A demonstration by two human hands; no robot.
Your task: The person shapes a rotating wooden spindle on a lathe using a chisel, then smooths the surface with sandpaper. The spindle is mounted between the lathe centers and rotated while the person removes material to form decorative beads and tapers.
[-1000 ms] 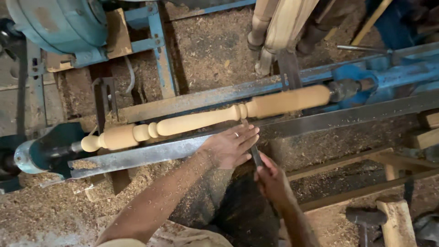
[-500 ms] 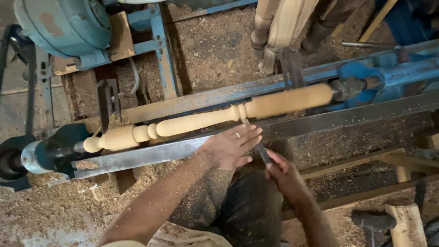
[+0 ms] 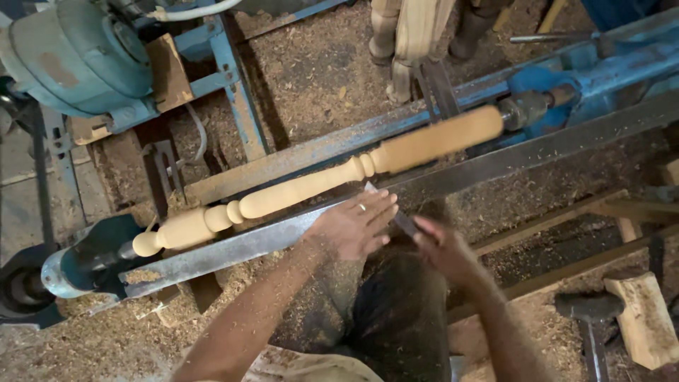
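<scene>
Head view: pale turned spindle point(image 3: 318, 185), beaded and tapered, spans lathe point(image 3: 566, 99).

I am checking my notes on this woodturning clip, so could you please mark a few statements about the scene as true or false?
1. The left hand rests on the metal tool rest. True.
2. The wooden spindle lies loose on the floor. False: it is mounted between the ends of the lathe.
3. The right hand grips the handle of the chisel. True.
4. A hammer lies on the spindle. False: it lies on the sawdust at lower right.
</scene>
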